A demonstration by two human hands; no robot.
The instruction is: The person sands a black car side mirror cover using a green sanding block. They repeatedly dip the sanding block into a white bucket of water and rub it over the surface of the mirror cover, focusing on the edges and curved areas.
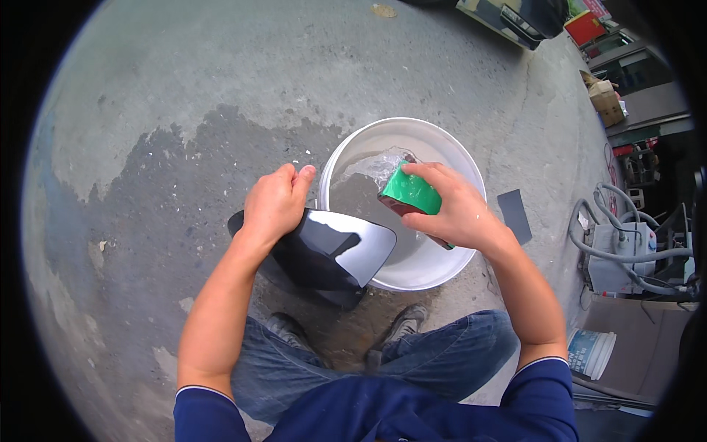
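My left hand [278, 202] is closed on the upper edge of a glossy black, curved shell [317, 254], which looks like a car mirror cover. The shell is tilted, and its right end overlaps the near left rim of a white bucket [431, 278]. Grey, cloudy water [361, 202] stirs and splashes inside. Over the bucket's right side, my right hand [456, 202] grips a green sanding block [412, 190] with a dark reddish underside. The block's far edge is at the splashing water; whether it dips below the surface I cannot tell.
A dark grey sheet [514, 216] lies on the concrete right of the bucket. Wet floor [213, 162] spreads to the left. A grey machine with hoses [622, 250] and a blue-and-white pail [591, 353] stand at the right. A car's corner [515, 18] shows at the back.
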